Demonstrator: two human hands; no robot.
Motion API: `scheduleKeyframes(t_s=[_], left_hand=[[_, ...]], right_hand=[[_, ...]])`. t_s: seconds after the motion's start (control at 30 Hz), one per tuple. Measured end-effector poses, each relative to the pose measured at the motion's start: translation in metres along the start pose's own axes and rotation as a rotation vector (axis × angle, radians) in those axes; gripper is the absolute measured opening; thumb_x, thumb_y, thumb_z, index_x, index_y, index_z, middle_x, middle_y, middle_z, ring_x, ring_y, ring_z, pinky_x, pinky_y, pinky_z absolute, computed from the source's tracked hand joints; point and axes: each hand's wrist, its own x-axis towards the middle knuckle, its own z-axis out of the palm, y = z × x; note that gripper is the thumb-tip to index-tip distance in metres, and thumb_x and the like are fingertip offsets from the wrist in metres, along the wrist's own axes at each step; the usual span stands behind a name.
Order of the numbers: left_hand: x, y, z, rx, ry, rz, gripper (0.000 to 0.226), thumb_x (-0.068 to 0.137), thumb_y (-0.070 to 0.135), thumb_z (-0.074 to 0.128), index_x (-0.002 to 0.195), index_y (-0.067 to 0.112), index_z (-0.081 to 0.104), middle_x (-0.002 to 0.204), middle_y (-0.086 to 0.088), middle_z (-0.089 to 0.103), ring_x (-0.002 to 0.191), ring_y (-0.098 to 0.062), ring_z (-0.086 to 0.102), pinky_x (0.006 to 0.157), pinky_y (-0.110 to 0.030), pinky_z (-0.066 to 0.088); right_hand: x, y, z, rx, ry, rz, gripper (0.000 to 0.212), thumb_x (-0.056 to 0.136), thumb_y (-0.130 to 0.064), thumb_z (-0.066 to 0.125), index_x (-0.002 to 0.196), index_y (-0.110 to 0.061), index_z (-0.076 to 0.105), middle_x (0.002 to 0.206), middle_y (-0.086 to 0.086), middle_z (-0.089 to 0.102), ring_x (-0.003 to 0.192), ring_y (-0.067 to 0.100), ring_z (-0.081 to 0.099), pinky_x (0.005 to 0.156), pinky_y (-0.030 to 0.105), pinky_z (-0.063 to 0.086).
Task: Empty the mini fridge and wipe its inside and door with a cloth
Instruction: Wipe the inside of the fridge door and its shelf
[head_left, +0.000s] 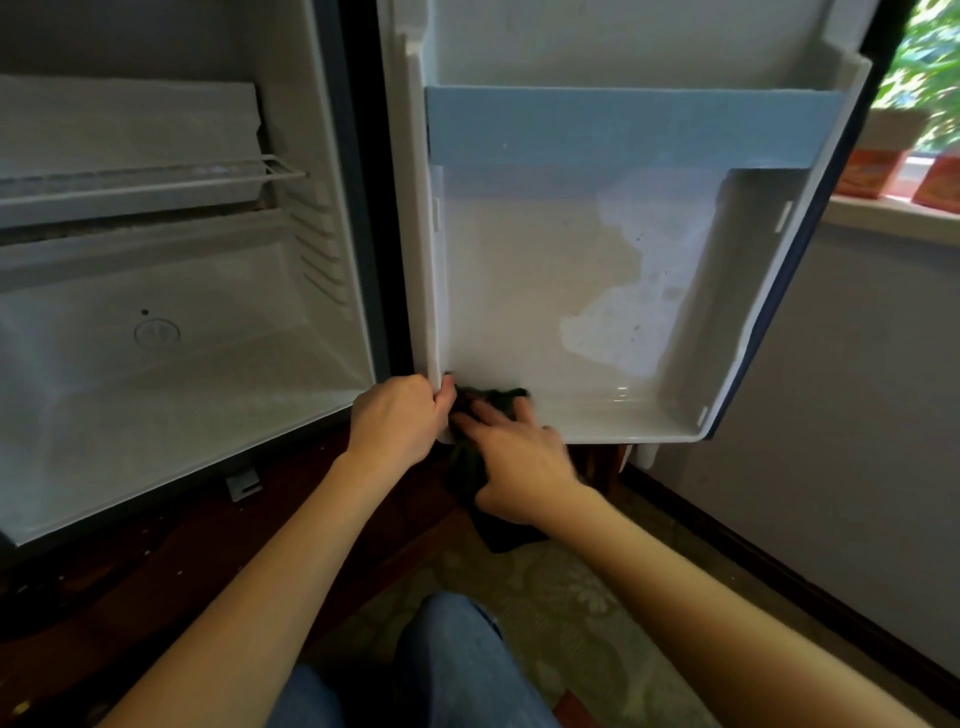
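Observation:
The mini fridge stands open, and its white inside (171, 322) on the left holds nothing but a wire shelf (156, 179). The open door (545, 270) fills the middle, with a blue rail (623, 124) across it and a wet patch on its panel. A dark green cloth (470, 467) lies over the door's bottom left corner and hangs below it. My right hand (519, 457) presses flat on the cloth. My left hand (400, 415) grips the door's lower left edge beside it.
Orange pots (872, 174) stand on a window sill at the right, behind the door. A grey wall with a dark skirting board (779, 566) runs along the right. Patterned carpet (545, 587) and my knee in jeans (452, 654) are below. The fridge sits on dark wood (156, 545).

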Motion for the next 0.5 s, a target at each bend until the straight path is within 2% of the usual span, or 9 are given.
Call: scheduleKeyframes(t_s=[0.1,0.2,0.27,0.43,0.5], left_hand=[[0.001,0.000,0.002,-0.013,0.008,-0.023,0.054,0.099,0.047,0.032,0.065,0.012,0.056,0.059,-0.004,0.053,0.060,-0.025,0.055,0.054,-0.031,0.041],[0.001,-0.001,0.003,0.013,0.015,-0.017,0.053,0.100,0.047,0.032,0.062,0.014,0.051,0.053,-0.001,0.046,0.056,-0.024,0.051,0.052,-0.029,0.039],[0.000,0.000,0.001,0.037,0.010,-0.016,0.053,0.100,0.047,0.032,0.062,0.014,0.050,0.053,0.000,0.044,0.055,-0.024,0.050,0.052,-0.029,0.039],[0.000,0.001,0.001,0.069,-0.004,-0.005,0.054,0.101,0.044,0.032,0.055,0.016,0.042,0.051,0.000,0.043,0.044,-0.016,0.039,0.043,-0.026,0.025],[0.001,0.001,0.002,0.114,-0.020,0.002,0.052,0.101,0.042,0.032,0.062,0.013,0.051,0.051,0.001,0.042,0.043,-0.014,0.037,0.041,-0.026,0.021]], right_hand=[[0.011,-0.021,0.001,0.031,-0.020,-0.005,0.081,0.080,-0.029,0.065,0.148,-0.017,0.023,0.154,0.002,0.023,0.133,0.032,0.021,0.093,0.046,0.044],[0.011,-0.012,0.004,-0.165,0.006,-0.040,0.084,0.081,-0.035,0.067,0.149,-0.018,0.021,0.151,0.003,0.026,0.131,0.031,0.024,0.090,0.044,0.042],[0.012,-0.001,0.003,-0.202,-0.001,-0.042,0.083,0.081,-0.038,0.066,0.149,-0.022,0.021,0.149,0.001,0.027,0.130,0.031,0.024,0.089,0.044,0.042],[-0.005,0.056,-0.010,-0.175,-0.020,0.072,0.078,0.081,-0.043,0.061,0.147,-0.029,0.023,0.150,-0.003,0.028,0.130,0.030,0.027,0.092,0.042,0.044],[-0.026,0.095,-0.013,-0.145,-0.002,0.175,0.077,0.080,-0.048,0.059,0.146,-0.031,0.025,0.149,-0.006,0.031,0.129,0.028,0.029,0.091,0.042,0.046]])
